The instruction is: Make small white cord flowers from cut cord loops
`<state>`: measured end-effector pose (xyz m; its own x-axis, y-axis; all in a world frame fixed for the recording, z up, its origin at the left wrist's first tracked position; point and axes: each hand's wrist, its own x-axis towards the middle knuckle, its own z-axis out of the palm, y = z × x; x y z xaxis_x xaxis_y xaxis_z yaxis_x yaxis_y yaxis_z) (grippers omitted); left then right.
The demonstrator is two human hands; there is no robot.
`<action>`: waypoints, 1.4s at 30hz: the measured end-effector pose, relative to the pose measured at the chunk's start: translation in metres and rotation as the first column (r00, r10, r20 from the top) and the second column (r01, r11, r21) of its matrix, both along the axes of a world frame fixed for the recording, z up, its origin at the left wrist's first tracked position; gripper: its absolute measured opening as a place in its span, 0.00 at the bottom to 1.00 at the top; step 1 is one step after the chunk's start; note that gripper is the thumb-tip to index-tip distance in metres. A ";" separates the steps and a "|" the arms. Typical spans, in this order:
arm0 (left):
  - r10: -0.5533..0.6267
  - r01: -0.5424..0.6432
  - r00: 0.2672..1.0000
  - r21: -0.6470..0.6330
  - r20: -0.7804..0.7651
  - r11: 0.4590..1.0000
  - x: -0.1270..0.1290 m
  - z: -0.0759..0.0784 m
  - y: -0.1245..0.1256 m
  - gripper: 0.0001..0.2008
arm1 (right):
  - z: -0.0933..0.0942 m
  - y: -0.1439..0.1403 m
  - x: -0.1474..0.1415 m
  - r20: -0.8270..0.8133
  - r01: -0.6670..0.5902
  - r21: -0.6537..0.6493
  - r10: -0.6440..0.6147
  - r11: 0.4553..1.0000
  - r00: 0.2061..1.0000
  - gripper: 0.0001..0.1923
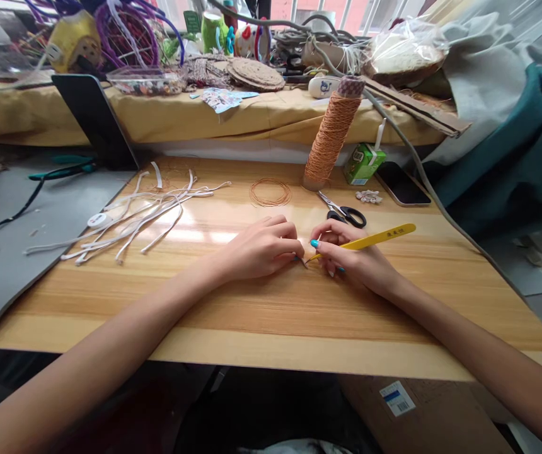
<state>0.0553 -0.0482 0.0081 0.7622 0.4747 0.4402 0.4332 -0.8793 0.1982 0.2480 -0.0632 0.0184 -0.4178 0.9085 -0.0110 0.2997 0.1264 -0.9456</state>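
Observation:
My right hand [353, 255] is closed around yellow tweezers [387, 235], whose tips point left toward my other hand. With its fingers pinched together, my left hand [268, 246] rests low over the wooden board. A small dark strand [303, 261] shows between the left fingertips and the tweezer tips; its kind is too small to make out. Behind the hands lie a coil of thin copper-coloured wire [270, 192] and black-handled scissors [341, 210]. White cords [157, 211] are spread on the board's left side.
A spool of orange cord [332, 135] stands at the back beside a green drink carton [364, 164]. A phone [402, 184] and small pale pieces [369, 197] lie to the right. A tablet [94, 120] leans at back left. Craft materials crowd the cloth-covered ledge [167, 120].

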 end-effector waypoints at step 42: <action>0.002 0.001 0.999 0.083 -0.037 0.997 0.001 -0.002 -0.001 0.10 | -0.001 -0.005 -0.003 0.193 -0.007 0.297 -0.053 0.955 0.980 0.02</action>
<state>0.0563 -0.0493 0.0065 0.7785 0.4383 0.4492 0.4393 -0.8917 0.1087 0.2453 -0.0679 0.0174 -0.4134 0.8929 0.1787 0.4815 0.3809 -0.7893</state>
